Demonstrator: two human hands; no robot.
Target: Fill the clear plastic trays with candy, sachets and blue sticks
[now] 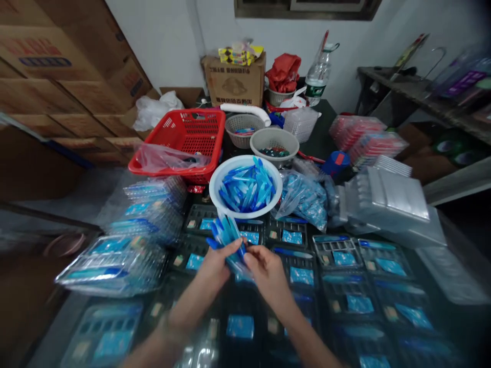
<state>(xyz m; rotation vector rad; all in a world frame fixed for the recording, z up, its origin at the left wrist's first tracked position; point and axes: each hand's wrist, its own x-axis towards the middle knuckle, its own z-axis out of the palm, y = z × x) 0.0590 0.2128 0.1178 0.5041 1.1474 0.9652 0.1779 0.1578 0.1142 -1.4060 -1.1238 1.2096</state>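
1. The left hand [213,268] is curled nearly shut, gripping a bunch of blue plastic pieces [229,239] held upright.
2. The right hand [268,273] is partly closed, pinching the same bunch from the other side, above black trays [291,232] that fill the near half of the worktop [324,122].
3. Just beyond the bunch, a white bowl [226,171] heaped with similar blue pieces stands mid-worktop.
4. Clear packs [115,266] are stacked along the left edge, silver trays [383,197] lie toward the right edge, and a red basket [192,115] sits near the far left corner.
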